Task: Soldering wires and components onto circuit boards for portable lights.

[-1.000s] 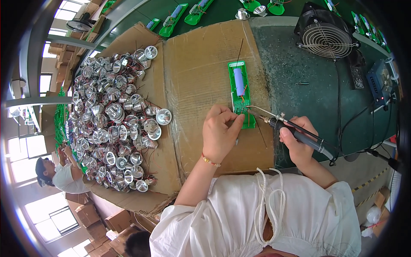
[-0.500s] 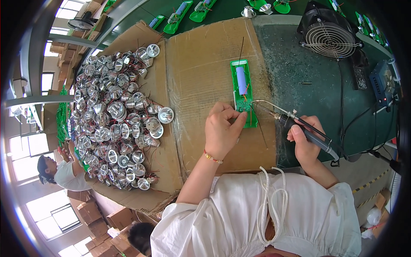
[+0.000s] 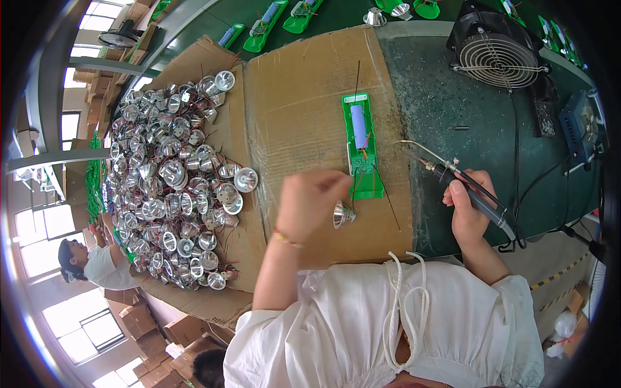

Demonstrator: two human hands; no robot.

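The board (image 3: pixel 361 147) is bright green with a pale blue-violet cell on it and thin red and black wires, lying on plain brown cardboard (image 3: pixel 304 97) — beside it the bench mat (image 3: pixel 446 84) is dark green, speckled with pale flecks. The reflector (image 3: pixel 341 215) and the heap of reflectors (image 3: pixel 171 181) are shiny silver threaded with red wire; the soldering iron (image 3: pixel 475 197) has a black handle — the fan (image 3: pixel 498 55) is black with a grey wire grille, and the sleeve (image 3: pixel 362 323) is white
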